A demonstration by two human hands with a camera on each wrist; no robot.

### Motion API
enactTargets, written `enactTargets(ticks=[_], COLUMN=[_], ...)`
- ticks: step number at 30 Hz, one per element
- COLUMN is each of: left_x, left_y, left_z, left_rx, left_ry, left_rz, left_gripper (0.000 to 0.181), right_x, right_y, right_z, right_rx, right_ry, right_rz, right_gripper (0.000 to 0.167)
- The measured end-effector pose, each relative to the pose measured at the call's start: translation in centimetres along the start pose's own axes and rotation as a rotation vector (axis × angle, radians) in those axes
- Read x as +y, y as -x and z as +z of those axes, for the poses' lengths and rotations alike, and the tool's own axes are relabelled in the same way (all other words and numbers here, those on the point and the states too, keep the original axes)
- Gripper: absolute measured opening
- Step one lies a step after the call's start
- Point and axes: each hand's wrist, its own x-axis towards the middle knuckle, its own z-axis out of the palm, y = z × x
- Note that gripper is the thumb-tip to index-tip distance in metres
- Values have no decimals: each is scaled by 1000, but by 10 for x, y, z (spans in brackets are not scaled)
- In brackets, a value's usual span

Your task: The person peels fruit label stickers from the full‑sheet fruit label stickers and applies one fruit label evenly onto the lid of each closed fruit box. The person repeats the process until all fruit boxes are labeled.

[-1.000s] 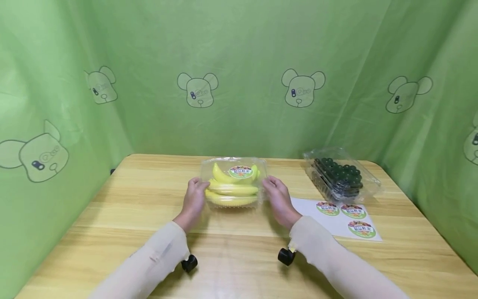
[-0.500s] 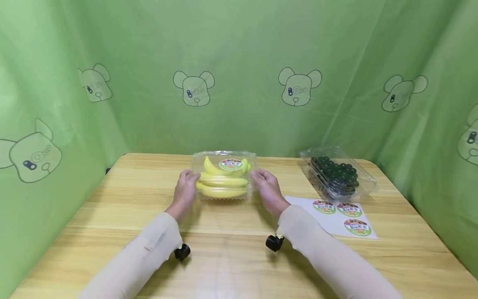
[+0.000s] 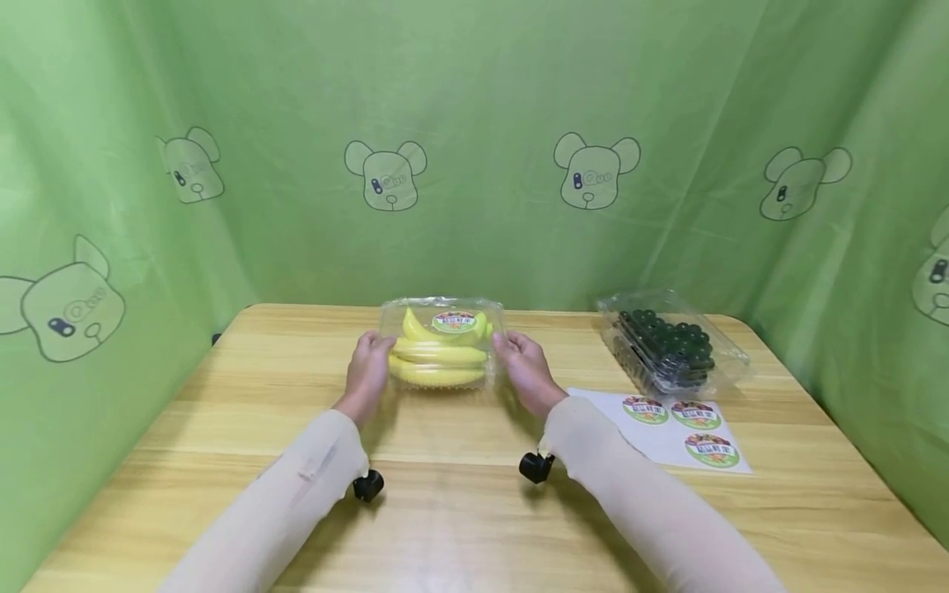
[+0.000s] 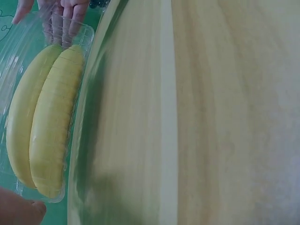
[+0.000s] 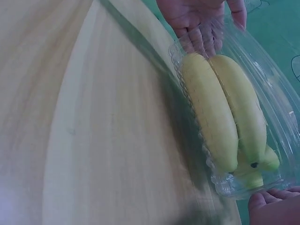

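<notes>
Reaching over the wood-grain surface (image 3: 452, 527) are two pale sleeves (image 3: 660, 511); beyond the right one lies a white sticker sheet (image 3: 652, 441), bearing three round fruit labels (image 3: 711, 450) that look unused. Farther on, both hands are partly closed: the left hand (image 3: 366, 375) and right hand (image 3: 528, 375) each grip one end of the clear banana clamshell (image 3: 391, 317) between thumb and fingers. It appears raised off the surface near the far edge, tilted to face the wearer, its lid seemingly down over the yellow bananas (image 3: 437, 354). One label (image 3: 455, 322) sits on that lid, so packing and labelling look done for this box; setting it down seems left. Near the far right corner, a clear grape clamshell (image 3: 730, 358) holds dark grapes (image 3: 670, 338); no label shows on it, so labelling there is probably outstanding. Behind everything hangs a green curtain (image 3: 489, 247).
</notes>
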Motion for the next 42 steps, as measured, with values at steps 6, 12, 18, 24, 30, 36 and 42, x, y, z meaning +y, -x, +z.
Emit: enactTargets(ticks=[6, 12, 18, 24, 30, 36, 42], left_x=[3, 4, 3, 1, -2, -7, -6], left_y=[-7, -15, -19, -22, -25, -29, -33], left_z=[0, 0, -3, -5, -5, -5, -6], left_rx=[21, 65, 85, 90, 112, 126, 132], left_ry=[4, -1, 3, 5, 65, 105, 90], left_rz=[3, 5, 11, 3, -40, -63, -85], left_gripper=[65, 61, 62, 62, 63, 60, 54], right_x=[-4, -6, -6, -1, 5, 9, 10], right_y=[-5, -10, -16, -20, -24, -27, -31], right_z=[0, 5, 9, 10, 12, 14, 18], right_rx=[0, 28, 35, 45, 51, 67, 113], right_ry=[39, 39, 27, 51, 40, 77, 157], right_rz=[3, 27, 34, 44, 45, 22, 13], right_gripper=[62, 65, 67, 69, 67, 64, 66])
